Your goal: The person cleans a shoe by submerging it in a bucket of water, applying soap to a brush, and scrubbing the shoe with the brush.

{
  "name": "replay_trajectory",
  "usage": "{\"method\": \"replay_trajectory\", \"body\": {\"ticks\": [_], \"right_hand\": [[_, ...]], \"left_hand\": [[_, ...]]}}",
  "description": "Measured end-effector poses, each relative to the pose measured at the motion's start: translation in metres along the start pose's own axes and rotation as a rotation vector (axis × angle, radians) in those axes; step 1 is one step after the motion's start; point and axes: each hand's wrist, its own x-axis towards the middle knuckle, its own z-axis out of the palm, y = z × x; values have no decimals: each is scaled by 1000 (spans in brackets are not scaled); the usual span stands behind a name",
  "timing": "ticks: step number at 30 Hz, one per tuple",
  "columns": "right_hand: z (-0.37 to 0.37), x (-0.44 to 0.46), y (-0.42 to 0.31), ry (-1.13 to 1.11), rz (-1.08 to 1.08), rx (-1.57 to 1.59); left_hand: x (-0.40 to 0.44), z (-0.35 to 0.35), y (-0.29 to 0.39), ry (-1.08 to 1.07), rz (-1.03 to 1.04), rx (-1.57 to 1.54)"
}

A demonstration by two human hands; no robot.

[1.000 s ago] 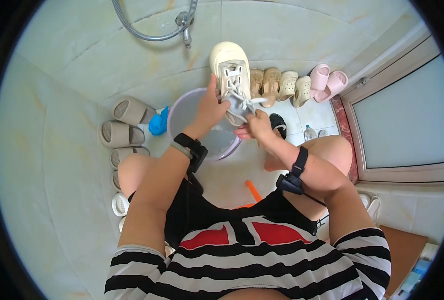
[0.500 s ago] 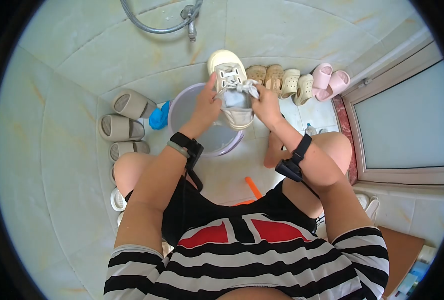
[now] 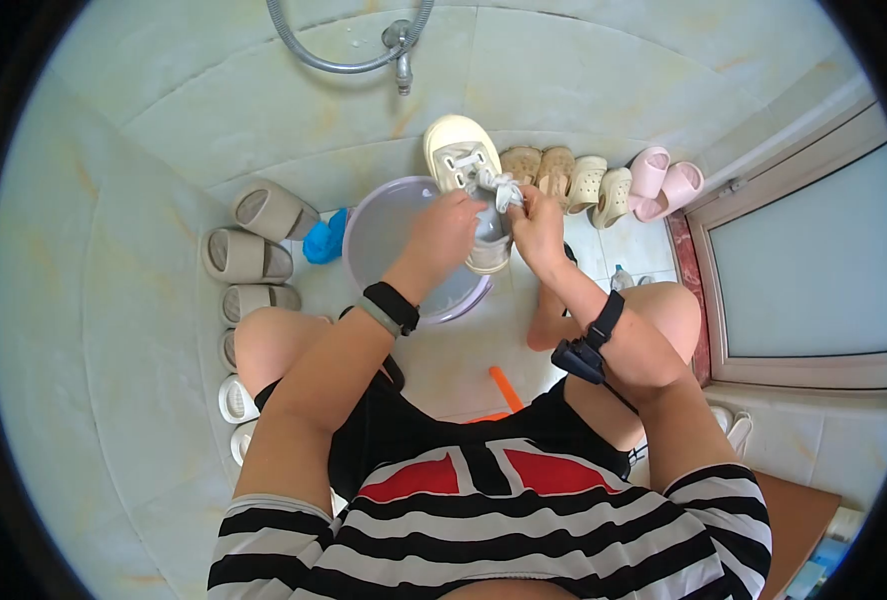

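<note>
A cream and white lace-up sneaker (image 3: pixel 461 160) is held over the right side of the bucket, toe pointing away from me. Its white shoelace (image 3: pixel 504 190) is bunched over the opening. My right hand (image 3: pixel 539 232) is closed on the right edge of the shoe, its fingertips against the lace. My left hand (image 3: pixel 444 242) is closed at the left side of the opening, with its curled fingertips against the tongue area; what exactly they pinch is partly hidden. Below is the pale purple bucket (image 3: pixel 364 215), which appears to contain water.
Beige slippers (image 3: pixel 249 255) line the left wall, beside a blue plastic bag (image 3: pixel 326 238). Tan clogs (image 3: pixel 556 172), cream clogs (image 3: pixel 588 180) and pink slippers (image 3: pixel 681 188) stand along the back wall. A tap with a hose (image 3: pixel 402 60) hangs above. An orange handle (image 3: pixel 505 388) lies between my feet.
My left hand has moved from the shoe's left side, thumb raised, to over its opening with fingers curled in. The right hand keeps its hold at the right edge. The view has shifted slightly.
</note>
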Motion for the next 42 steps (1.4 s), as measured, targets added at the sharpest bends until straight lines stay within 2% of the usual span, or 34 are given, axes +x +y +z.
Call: {"method": "replay_trajectory", "body": {"ticks": [1,3,4,6,10,12,13,15,18,22,24,28,30,34,37,39,40,42], "right_hand": [[3,-2,0,-20,-15,89],[11,-6,-5,-41,-44,181],[16,-10,-9,-11,-75,187],[14,-14,-22,16,-165,160],[8,-18,-37,6,-223,70],[8,-20,-39,-50,-231,18],[8,-21,-40,-52,-230,18],[9,-23,-41,-31,-323,5],[11,-29,-47,-96,-237,-14],[13,-28,-44,-130,-240,-111],[12,-28,-46,-136,-260,-78],[16,-26,-50,-96,-318,-29],[16,-23,-50,-128,-264,21],[11,-24,-53,-120,-311,-11],[0,-26,-64,-107,-384,-118],[-1,-26,-70,-112,-396,-85],[-1,-26,-70,-116,-409,-54],[-2,-18,-66,-168,-337,41]], "left_hand": [[1,0,3,7,-1,8],[5,-4,6,-186,-244,268],[4,-4,6,-174,-246,273],[6,-6,8,-130,-271,525],[9,-15,6,34,-198,664],[7,-11,-5,203,-59,699],[7,-8,-14,202,-60,699],[5,-7,-24,187,-85,594],[1,-11,-27,133,-70,553],[-3,-8,-23,172,-84,543],[-6,-9,-22,72,-48,635],[-3,-18,-22,104,-47,564],[-1,-20,-20,133,25,581],[1,-22,-11,182,-6,570],[-1,-22,-6,261,-80,469],[1,-22,-11,300,-191,199],[4,-25,-12,292,-185,197],[9,-33,-15,406,-154,-114]]}}
